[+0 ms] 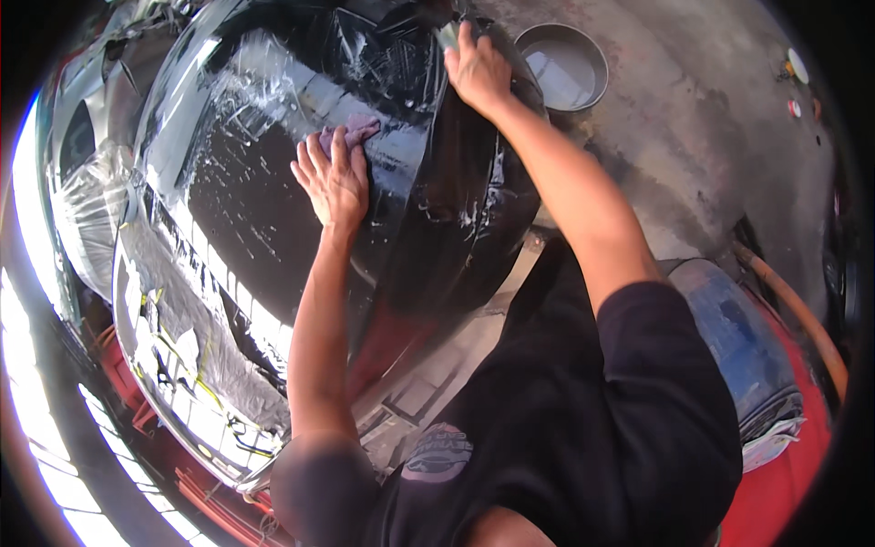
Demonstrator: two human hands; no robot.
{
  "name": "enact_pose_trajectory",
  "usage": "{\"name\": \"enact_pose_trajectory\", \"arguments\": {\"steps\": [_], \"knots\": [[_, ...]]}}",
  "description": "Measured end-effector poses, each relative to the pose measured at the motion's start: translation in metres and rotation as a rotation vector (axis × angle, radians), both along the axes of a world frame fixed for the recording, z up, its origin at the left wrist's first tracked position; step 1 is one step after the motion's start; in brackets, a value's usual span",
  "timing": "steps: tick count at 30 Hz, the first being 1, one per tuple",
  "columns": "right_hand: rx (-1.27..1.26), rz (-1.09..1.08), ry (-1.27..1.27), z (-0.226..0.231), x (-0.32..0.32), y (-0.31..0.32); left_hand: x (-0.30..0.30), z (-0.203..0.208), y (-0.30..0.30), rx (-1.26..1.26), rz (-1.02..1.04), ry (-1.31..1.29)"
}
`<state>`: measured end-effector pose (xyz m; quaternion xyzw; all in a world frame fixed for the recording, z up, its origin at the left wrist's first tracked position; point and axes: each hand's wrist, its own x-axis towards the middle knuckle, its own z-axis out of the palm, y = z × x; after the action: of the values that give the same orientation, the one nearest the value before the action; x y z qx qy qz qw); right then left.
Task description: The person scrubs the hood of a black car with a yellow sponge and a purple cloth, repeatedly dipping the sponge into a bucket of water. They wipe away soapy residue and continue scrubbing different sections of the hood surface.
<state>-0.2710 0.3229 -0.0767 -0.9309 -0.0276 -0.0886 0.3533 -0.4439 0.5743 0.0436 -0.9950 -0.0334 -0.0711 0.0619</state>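
Note:
My left hand (pixel 334 187) lies on a wet, glossy black car panel (pixel 246 187). Its fingers press on a crumpled mauve cloth (pixel 363 128), part of which shows beyond the fingertips. Farther off and to the right, my right hand (pixel 479 71) is bent over the panel's edge. A small pale greenish pad (pixel 447 36) sticks out at its fingers, gripped against the black surface; most of it is hidden by the hand. Whitish streaks of water or suds and drops cover the panel around both hands.
On the concrete floor (pixel 665 100) beyond my right hand stands a round metal basin (pixel 563 108) of cloudy liquid. Clear plastic film (pixel 91 205) and grey masking sheet (pixel 173 301) cover parts at left. A blue drum (pixel 729 319) and an orange-brown pipe (pixel 793 305) lie at right.

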Motion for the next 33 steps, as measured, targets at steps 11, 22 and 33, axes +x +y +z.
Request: {"name": "enact_pose_trajectory", "arguments": {"steps": [11, 22, 33], "knots": [[0.139, 0.363, -0.225, 0.035, -0.118, 0.016, -0.017, 0.005, 0.019, 0.024, 0.056, 0.024], [0.173, 0.400, -0.026, 0.053, -0.215, 0.011, -0.019, 0.007, 0.017, 0.021, 0.048, 0.014], [0.130, 0.294, -0.002, 0.059, -0.206, 0.027, -0.013, 0.007, 0.018, 0.025, 0.033, -0.026]]}}
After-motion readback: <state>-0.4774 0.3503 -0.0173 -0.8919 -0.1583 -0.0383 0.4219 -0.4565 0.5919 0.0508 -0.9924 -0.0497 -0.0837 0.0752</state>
